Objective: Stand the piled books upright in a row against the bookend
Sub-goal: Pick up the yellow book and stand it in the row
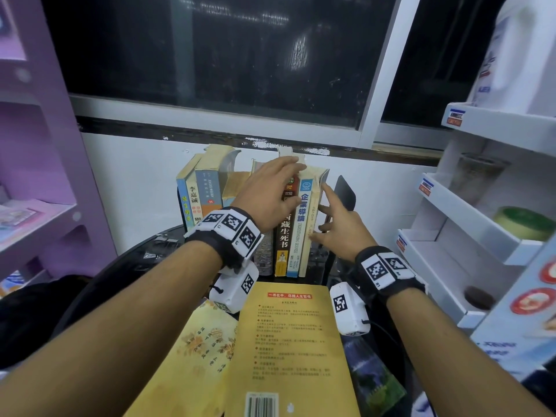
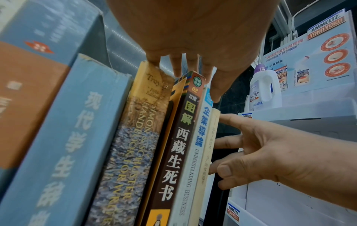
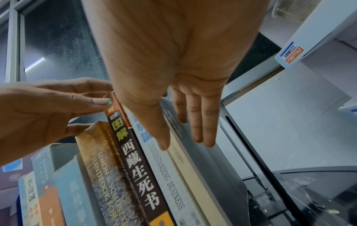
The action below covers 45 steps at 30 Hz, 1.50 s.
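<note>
The left hand [image 1: 267,188] clasps the tops of the upright row [image 1: 284,236]; the right hand [image 1: 343,227] lies flat against its end book [image 1: 310,233] (a gap shows before the bookend [image 1: 346,191]). Let go early, the row may slump; piled books [image 1: 288,341] wait on the worktop [image 1: 126,266].

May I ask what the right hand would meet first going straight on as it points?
The cover of the cream book, which fingers of the right hand seem to touch; the black bookend lies alongside.
</note>
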{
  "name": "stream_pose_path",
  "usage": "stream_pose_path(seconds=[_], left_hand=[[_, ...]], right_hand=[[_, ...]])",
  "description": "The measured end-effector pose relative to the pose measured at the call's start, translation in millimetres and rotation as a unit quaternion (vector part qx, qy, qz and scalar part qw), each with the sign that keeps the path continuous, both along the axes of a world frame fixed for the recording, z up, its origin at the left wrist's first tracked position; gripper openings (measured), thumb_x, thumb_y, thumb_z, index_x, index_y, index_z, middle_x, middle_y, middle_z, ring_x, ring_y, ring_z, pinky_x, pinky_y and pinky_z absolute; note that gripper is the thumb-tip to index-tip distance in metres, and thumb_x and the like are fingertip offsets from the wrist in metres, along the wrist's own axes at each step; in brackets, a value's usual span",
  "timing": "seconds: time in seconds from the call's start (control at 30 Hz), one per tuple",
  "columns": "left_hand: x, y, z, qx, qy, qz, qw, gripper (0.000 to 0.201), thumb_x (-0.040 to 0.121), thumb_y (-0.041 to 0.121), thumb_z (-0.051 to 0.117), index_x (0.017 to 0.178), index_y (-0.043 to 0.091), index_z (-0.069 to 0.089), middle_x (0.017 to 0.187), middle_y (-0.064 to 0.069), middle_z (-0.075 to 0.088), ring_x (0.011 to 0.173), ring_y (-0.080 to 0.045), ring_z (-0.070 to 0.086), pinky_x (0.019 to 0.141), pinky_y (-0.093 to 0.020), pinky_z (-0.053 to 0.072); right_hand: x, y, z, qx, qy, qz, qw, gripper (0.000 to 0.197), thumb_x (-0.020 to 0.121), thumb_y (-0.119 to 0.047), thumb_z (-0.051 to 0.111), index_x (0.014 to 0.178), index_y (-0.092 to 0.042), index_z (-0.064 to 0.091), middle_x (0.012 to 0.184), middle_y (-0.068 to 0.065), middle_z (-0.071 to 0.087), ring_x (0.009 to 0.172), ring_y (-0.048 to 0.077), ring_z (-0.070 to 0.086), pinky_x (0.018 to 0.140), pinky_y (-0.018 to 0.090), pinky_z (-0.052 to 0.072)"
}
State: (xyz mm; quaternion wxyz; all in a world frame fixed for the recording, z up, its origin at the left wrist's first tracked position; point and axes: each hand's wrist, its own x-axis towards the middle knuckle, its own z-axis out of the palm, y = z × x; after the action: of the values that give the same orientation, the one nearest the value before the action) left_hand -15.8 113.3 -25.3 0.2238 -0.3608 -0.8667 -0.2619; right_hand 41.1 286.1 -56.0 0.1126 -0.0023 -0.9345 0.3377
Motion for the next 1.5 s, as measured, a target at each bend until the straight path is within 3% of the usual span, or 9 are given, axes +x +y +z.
stream_pose_path(seconds=[0.13, 0.27, 0.4, 0.57, 0.77, 0.93, 1.2, 1.3, 1.5], left_hand=[[15.1, -11.3, -2.9, 0.011, 0.018, 0.001, 1.0, 0.056, 0.088, 0.029, 0.061, 0.14, 0.022, 0.04, 0.148, 0.004, 0.034, 0.136, -0.014, 0.03, 0.112, -0.036, 0.027], [33.8, -24.3, -11.6, 0.035, 0.034, 0.008, 0.999, 0.049, 0.088, 0.025, 0.06, 0.134, 0.023, 0.045, 0.141, 0.003, 0.039, 0.13, -0.013, 0.034, 0.109, -0.032, 0.028], [50.2, -38.9, -27.9, 0.035, 0.0, 0.01, 0.999, 0.044, 0.088, 0.023, 0.061, 0.13, 0.024, 0.048, 0.132, 0.003, 0.042, 0.123, -0.013, 0.04, 0.106, -0.034, 0.036], [67.5, -51.6, -53.4, -0.023, -0.145, 0.023, 0.989, 0.05, 0.091, 0.028, 0.059, 0.137, 0.021, 0.04, 0.14, -0.003, 0.038, 0.122, -0.019, 0.045, 0.105, -0.039, 0.039], [78.8, -61.9, -77.0, -0.136, -0.329, 0.067, 0.932, 0.061, 0.093, 0.041, 0.054, 0.144, 0.017, 0.029, 0.146, -0.011, 0.033, 0.125, -0.029, 0.046, 0.1, -0.036, 0.04], [84.5, -65.3, -91.9, -0.187, -0.414, 0.094, 0.886, 0.053, 0.092, 0.051, 0.05, 0.127, 0.012, 0.038, 0.108, -0.009, 0.055, 0.095, -0.027, 0.054, 0.074, -0.03, 0.039], [91.3, -61.7, -109.2, -0.172, -0.448, 0.105, 0.871, 0.079, 0.084, 0.056, 0.059, 0.146, 0.022, 0.022, 0.13, -0.005, 0.052, 0.112, -0.023, 0.055, 0.095, -0.035, 0.046], [93.0, -59.3, -111.6, -0.142, -0.451, 0.108, 0.875, 0.084, 0.082, 0.048, 0.067, 0.146, 0.023, 0.018, 0.131, -0.005, 0.054, 0.113, -0.024, 0.057, 0.097, -0.038, 0.047], [95.0, -55.4, -109.2, -0.043, -0.444, 0.087, 0.891, 0.099, 0.078, 0.022, 0.077, 0.149, 0.022, 0.008, 0.13, -0.005, 0.054, 0.113, -0.025, 0.057, 0.096, -0.042, 0.049]], right_hand=[[17.4, -3.9, 3.7, 0.004, -0.011, -0.004, 1.0, 0.086, 0.085, -0.011, 0.07, 0.149, -0.033, 0.018, 0.143, 0.002, 0.049, 0.083, 0.006, 0.059, 0.069, 0.018, 0.05], [37.5, -6.6, 3.8, 0.023, -0.07, -0.012, 0.997, 0.075, 0.083, -0.018, 0.074, 0.145, -0.025, 0.032, 0.142, 0.005, 0.049, 0.114, 0.021, 0.059, 0.093, 0.032, 0.048], [57.8, -9.7, 0.9, 0.072, -0.138, 0.0, 0.988, 0.065, 0.083, -0.027, 0.073, 0.139, -0.02, 0.042, 0.138, 0.004, 0.054, 0.117, 0.017, 0.055, 0.087, 0.023, 0.041], [74.7, -12.2, -10.7, 0.11, -0.211, -0.01, 0.971, 0.068, 0.084, -0.042, 0.069, 0.141, -0.018, 0.041, 0.137, 0.005, 0.052, 0.119, 0.02, 0.053, 0.091, 0.028, 0.045], [89.3, -19.7, -24.8, 0.14, -0.261, -0.024, 0.955, 0.068, 0.084, -0.052, 0.064, 0.139, -0.017, 0.043, 0.134, 0.003, 0.052, 0.114, 0.017, 0.052, 0.081, 0.026, 0.043], [99.0, -29.1, -29.6, 0.137, -0.273, -0.043, 0.951, 0.064, 0.085, -0.053, 0.062, 0.134, -0.014, 0.047, 0.129, 0.004, 0.056, 0.112, 0.019, 0.055, 0.086, 0.028, 0.044], [114.1, -37.5, -28.4, 0.089, -0.293, -0.044, 0.951, 0.052, 0.083, -0.036, 0.072, 0.126, -0.014, 0.053, 0.115, -0.001, 0.058, 0.097, 0.012, 0.053, 0.08, 0.024, 0.045], [115.1, -40.0, -32.4, 0.075, -0.274, -0.065, 0.957, 0.049, 0.081, -0.028, 0.075, 0.124, -0.015, 0.055, 0.101, -0.004, 0.056, 0.089, 0.012, 0.053, 0.075, 0.024, 0.049], [111.9, -42.0, -36.6, 0.052, -0.252, -0.095, 0.962, 0.046, 0.073, -0.023, 0.082, 0.109, -0.02, 0.055, 0.114, 0.001, 0.064, 0.095, 0.017, 0.061, 0.081, 0.031, 0.055]])
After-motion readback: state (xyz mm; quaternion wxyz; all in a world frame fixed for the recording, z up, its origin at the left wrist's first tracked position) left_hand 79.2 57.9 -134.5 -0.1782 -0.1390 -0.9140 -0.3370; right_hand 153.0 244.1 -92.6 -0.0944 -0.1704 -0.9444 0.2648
